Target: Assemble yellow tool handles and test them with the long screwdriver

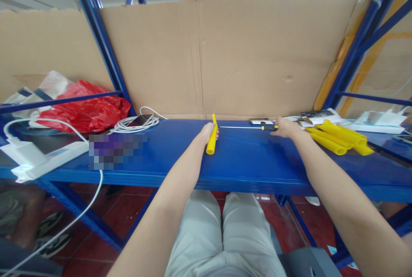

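Note:
My left hand is closed around a yellow tapered tube, its wide open end tilted toward me above the blue shelf. In my right hand is a screwdriver with a black and yellow handle, its long thin shaft pointing left. The shaft's tip reaches the side of the tube by my left fingers; whether it enters the tube I cannot tell. Beside my right wrist lies a pile of several similar yellow tubes.
At left are a red plastic bag, a coiled white cable, and a white power strip with a plugged-in adapter. A cardboard panel stands behind the shelf. Small boxes and another power strip sit at right.

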`<state>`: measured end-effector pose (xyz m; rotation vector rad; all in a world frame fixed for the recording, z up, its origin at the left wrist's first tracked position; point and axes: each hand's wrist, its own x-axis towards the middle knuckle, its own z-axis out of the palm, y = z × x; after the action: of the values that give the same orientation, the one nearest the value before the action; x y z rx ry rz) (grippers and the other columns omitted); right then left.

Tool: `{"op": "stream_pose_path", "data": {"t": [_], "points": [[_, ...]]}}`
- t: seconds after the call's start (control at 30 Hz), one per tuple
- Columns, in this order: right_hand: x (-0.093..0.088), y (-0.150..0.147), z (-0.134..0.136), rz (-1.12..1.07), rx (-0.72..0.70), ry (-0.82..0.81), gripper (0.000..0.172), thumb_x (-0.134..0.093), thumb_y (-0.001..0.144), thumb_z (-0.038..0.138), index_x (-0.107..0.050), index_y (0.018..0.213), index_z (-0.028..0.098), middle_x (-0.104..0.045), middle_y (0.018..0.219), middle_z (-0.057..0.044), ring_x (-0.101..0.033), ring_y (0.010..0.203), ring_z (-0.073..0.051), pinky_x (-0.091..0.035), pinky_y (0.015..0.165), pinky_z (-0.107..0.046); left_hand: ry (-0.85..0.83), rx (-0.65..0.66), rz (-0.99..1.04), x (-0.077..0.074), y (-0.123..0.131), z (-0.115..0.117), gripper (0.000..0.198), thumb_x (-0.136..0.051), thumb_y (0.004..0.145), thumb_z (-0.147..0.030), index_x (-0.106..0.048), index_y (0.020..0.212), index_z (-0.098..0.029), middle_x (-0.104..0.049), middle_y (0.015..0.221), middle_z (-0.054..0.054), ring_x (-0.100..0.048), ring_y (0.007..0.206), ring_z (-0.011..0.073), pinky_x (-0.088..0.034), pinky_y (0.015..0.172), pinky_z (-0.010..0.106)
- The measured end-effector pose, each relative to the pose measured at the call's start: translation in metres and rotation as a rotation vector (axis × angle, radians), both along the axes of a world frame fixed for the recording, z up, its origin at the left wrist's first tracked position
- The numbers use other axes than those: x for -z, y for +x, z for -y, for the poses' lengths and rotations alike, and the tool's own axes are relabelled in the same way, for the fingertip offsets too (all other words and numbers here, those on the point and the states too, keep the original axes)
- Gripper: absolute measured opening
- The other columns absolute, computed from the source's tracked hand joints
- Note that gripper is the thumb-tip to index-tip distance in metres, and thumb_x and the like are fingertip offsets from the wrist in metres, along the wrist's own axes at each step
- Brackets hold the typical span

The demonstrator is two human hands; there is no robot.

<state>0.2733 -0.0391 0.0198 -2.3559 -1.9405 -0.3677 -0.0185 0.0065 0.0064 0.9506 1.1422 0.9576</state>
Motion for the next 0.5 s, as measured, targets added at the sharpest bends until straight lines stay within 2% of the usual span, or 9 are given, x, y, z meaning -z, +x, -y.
{"op": "stream_pose_path", "data": {"t": [0.13, 0.27, 0.5], "points": [[0.002, 0.004, -0.004, -0.036, -0.041, -0.015, 0.048, -0.061, 0.08, 0.034, -0.064, 0.123, 0.013, -0.072, 0.111, -0.018, -0.069, 0.103, -0.031, -0.051, 0.081, -0.035, 0.0, -0.005, -0.019, -0.002, 0.0, 0.002, 0.02, -0.031, 0.1, -0.021, -0.05, 0.095, -0.016, -0.043, 0.053, -0.004, -0.035, 0.033, 0.0112, -0.03, 0.035, 0.021], [0.004, 0.009, -0.009, -0.065, -0.087, -0.003, 0.039, -0.057, 0.079, 0.03, -0.07, 0.112, 0.014, -0.074, 0.101, -0.015, -0.069, 0.099, -0.031, -0.051, 0.081, -0.034, 0.007, -0.003, -0.048, -0.002, 0.001, 0.004, 0.022, -0.03, 0.1, -0.021, -0.05, 0.094, -0.016, -0.042, 0.052, -0.004, -0.035, 0.034, 0.0113, -0.03, 0.034, 0.02], [0.005, 0.01, -0.007, -0.001, -0.076, 0.074, 0.045, -0.07, 0.074, 0.036, -0.067, 0.115, 0.018, -0.074, 0.099, -0.014, -0.07, 0.093, -0.031, -0.051, 0.073, -0.033, 0.019, 0.006, -0.046, -0.002, 0.001, 0.004, 0.022, -0.03, 0.1, -0.021, -0.049, 0.091, -0.016, -0.042, 0.05, -0.003, -0.036, 0.034, 0.0116, -0.03, 0.034, 0.02]]}}
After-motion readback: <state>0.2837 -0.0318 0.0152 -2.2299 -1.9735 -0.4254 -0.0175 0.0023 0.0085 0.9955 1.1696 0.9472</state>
